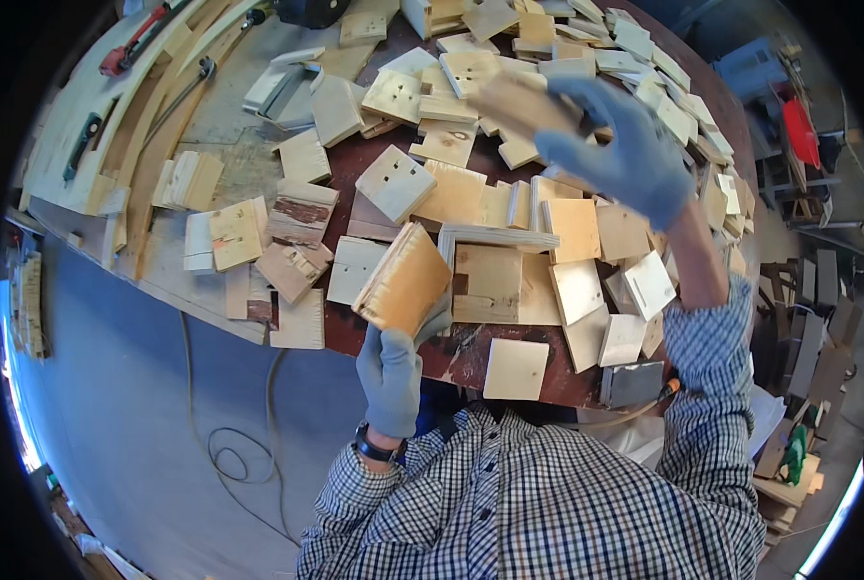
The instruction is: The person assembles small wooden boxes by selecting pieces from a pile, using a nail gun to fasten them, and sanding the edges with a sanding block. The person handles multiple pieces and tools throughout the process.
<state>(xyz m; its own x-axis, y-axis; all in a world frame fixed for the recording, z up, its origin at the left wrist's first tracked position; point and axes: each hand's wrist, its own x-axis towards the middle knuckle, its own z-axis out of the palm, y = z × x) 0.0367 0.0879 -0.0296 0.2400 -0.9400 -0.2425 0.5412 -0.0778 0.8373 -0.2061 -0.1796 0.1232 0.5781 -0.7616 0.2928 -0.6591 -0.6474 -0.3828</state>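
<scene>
Block (405, 278) in left hand (390, 375), table (569, 389) (strewn with wooden blocks (574, 230))

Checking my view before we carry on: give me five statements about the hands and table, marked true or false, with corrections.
1. The left hand holds a wooden block. True.
2. The right hand is bare. False: it wears a greyish glove.
3. A red tool lies toward the far left of the table. True.
4. The watch is on the right wrist. False: it is on the left.
5. A dark grey piece lies by the table's near edge. True.
</scene>
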